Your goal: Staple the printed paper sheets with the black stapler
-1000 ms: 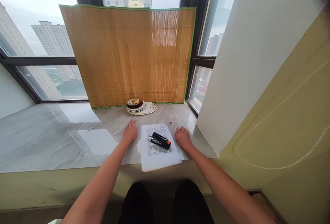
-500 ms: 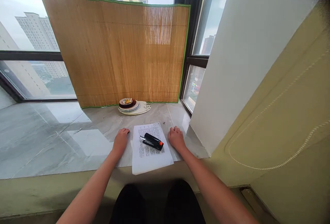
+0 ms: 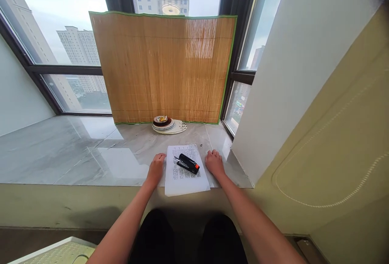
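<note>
I have left grip [image 3: 156, 169] and right grip [image 3: 214, 162] released; the oblong black, red-ended stapler [image 3: 187, 164] slants between, nearer the right

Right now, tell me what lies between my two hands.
In the head view, printed paper lies between the left hand and the right hand, with a black stapler on it.
</note>
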Demonstrator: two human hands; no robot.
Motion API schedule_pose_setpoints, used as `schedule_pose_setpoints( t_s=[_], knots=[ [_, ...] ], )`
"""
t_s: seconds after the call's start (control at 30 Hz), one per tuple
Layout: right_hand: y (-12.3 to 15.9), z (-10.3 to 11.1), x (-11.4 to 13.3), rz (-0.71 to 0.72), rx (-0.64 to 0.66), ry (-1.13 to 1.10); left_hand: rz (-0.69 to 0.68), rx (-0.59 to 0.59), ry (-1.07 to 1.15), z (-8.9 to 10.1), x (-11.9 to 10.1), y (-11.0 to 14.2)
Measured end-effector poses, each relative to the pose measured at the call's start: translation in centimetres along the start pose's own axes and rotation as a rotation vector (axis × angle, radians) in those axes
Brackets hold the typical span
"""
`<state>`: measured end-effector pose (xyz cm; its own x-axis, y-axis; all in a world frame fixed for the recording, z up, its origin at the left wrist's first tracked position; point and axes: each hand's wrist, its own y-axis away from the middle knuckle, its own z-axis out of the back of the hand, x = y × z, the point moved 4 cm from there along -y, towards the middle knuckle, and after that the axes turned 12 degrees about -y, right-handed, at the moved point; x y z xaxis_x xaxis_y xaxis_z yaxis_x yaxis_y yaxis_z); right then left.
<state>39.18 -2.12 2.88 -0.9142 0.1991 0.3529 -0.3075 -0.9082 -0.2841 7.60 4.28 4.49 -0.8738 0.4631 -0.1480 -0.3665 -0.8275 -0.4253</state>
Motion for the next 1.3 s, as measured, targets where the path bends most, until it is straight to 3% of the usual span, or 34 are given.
schedule_pose_setpoints(
  t_s=[0.23, 0.43, 1.3],
  knots=[
    [-0.2, -0.3, -0.2, -0.002, -0.001, -0.005, -0.102, -0.01, 0.153, -0.2, -0.1, -0.4],
    [-0.3, -0.6, -0.2, -0.011, 0.003, -0.021, -0.187, 0.01, 0.092, -0.1, -0.2, -0.9],
    [-0.1, -0.5, 0.1, -0.009, -0.011, -0.031, -0.196, 0.017, 0.134, -1.2, 0.6, -1.3]
  ],
)
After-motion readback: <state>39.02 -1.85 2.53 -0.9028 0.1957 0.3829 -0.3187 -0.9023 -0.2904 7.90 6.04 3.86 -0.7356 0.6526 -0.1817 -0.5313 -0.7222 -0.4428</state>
